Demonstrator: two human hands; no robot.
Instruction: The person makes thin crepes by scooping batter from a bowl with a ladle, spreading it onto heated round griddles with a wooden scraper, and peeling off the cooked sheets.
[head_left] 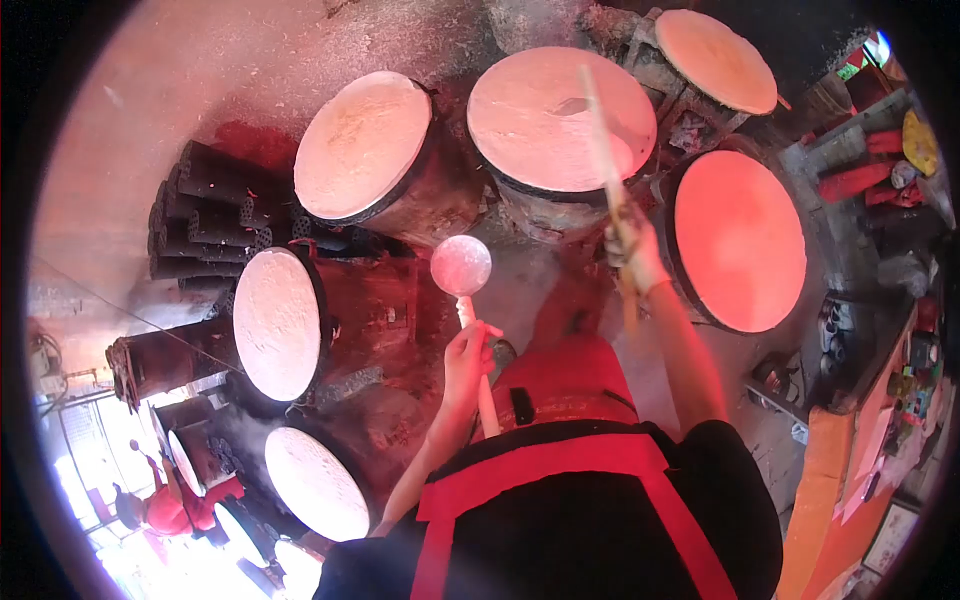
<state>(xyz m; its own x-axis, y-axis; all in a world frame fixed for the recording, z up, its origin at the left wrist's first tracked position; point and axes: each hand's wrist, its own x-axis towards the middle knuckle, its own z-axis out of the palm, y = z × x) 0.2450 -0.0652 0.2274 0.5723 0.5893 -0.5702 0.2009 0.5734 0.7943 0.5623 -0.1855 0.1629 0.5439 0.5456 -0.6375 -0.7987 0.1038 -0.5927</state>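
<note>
My left hand [466, 357] is wrapped round the handle of a ladle [461, 266] whose round, pale bowl is raised in front of my body. In my right hand [637, 250] is a long wooden stick [600, 130], slightly blurred. Its far end lies over a round, pale flat top [530, 110] on a drum-shaped stove; I cannot tell whether it touches. The surface under it has a dark mark near the middle. Close to my right forearm is another round top [740, 240], lit reddish. A whitish round top [362, 145] lies ahead to the left.
More round tops on drums, including one at the left [278, 325] and one at the back right [716, 60], surround me. Dark perforated coal briquettes [215, 215] are stacked at the left. An orange-sided table [825, 470] with objects stands at the right. Another person [168, 508] is at lower left.
</note>
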